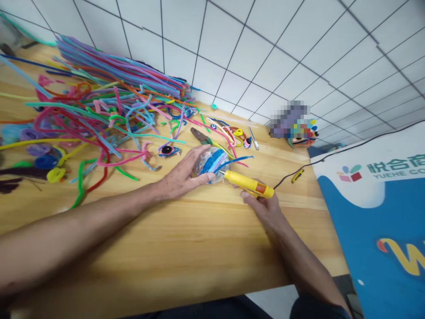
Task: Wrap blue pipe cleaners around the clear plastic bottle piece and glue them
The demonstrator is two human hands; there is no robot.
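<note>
My left hand [186, 173] is wrapped round a clear rounded plastic piece [212, 161] with blue and purple pipe cleaner strips on it. A loose blue strip end sticks out from it to the right. In my right hand [264, 199] is a yellow glue gun [247, 182], its nozzle pointing left and at or very near the strips on the plastic piece. Whether the tip touches them is hard to tell. Just behind the piece lie pliers [201, 136] with dark jaws, partly hidden.
Tangled pipe cleaners [99, 115] and a long bundle [122, 66] cover the table's left and back. At right are a yellow cutter [298, 176], a black cable [288, 176], a colourful decorated object [301, 138] and a blue-white board [365, 230]. A tiled wall stands behind.
</note>
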